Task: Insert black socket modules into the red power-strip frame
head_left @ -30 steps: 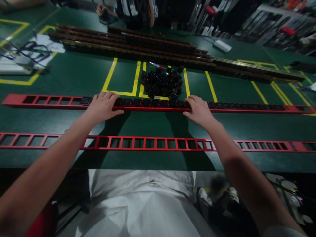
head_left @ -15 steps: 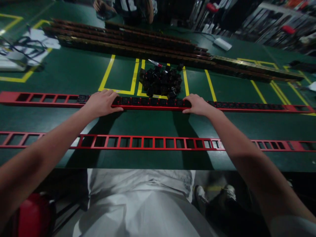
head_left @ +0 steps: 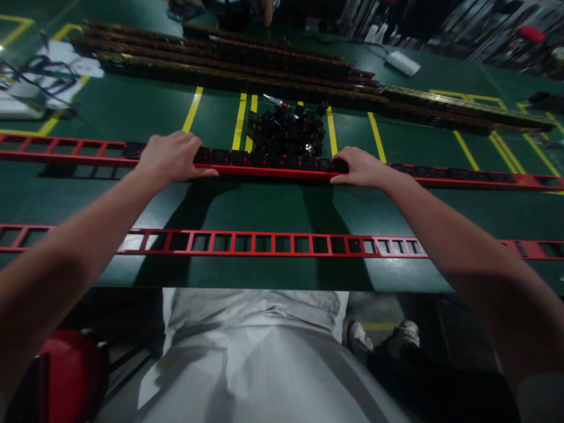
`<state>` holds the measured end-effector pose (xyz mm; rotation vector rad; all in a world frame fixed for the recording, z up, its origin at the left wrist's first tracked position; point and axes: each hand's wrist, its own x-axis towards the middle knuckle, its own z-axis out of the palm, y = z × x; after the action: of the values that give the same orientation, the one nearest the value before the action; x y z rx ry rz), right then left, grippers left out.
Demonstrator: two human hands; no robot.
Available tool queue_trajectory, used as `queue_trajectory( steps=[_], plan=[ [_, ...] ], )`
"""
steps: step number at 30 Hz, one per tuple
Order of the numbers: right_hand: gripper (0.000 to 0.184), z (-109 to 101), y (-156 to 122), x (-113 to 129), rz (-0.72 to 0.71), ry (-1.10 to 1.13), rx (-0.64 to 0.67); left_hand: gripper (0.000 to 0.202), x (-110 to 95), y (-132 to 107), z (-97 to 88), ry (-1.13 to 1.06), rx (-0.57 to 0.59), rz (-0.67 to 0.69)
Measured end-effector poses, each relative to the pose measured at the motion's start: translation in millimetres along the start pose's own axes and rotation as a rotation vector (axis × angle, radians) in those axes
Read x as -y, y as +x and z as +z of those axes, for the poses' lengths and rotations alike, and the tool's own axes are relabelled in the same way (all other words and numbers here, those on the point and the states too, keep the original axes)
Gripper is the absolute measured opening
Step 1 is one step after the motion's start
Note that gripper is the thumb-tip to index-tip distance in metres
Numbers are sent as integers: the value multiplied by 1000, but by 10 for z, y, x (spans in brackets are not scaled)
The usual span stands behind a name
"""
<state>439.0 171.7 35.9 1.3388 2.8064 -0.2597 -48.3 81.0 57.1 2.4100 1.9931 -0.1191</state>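
Note:
A long red socket strip [head_left: 268,171], its middle and right part filled with black socket modules, lies across my view with both hands on it. My left hand [head_left: 170,157] grips it left of the middle, thumb along the near side and fingers over the top. My right hand [head_left: 359,167] holds it the same way, right of the middle. Several openings at its left end are bare. A shadow beneath shows the left part raised off the table. Nearer to me lies a second red strip frame [head_left: 254,243] with open slots. Beyond my hands sits a pile of black socket modules [head_left: 286,132].
A pen-like tool [head_left: 276,101] lies by the pile. Long brown-gold rails [head_left: 229,66] are stacked across the back of the green table [head_left: 264,205]. Cables [head_left: 50,73] and white sheets are at far left, a white block [head_left: 402,63] at back right. A red stool [head_left: 74,370] stands lower left.
Both hands have lifted the filled socket strip, its left end higher, and a shadow gap now shows under it. The camera view has also shifted slightly.

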Motion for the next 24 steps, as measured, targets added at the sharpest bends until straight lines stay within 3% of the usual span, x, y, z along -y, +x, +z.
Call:
queue_trajectory(
  steps=[5,10,17,24],
  plan=[
    [71,-185,-40,51,66,2,-122,86,37,137,-363,-13,-26,21],
    [75,-179,-225,314,150,-86,-292,92,106,330,-655,7,-27,16],
    [71,-136,-232,448,278,-120,-403,105,282,566,-823,143,-124,92],
    [73,-118,-111,314,283,-164,-424,113,252,638,-905,140,-38,66]
  ],
)
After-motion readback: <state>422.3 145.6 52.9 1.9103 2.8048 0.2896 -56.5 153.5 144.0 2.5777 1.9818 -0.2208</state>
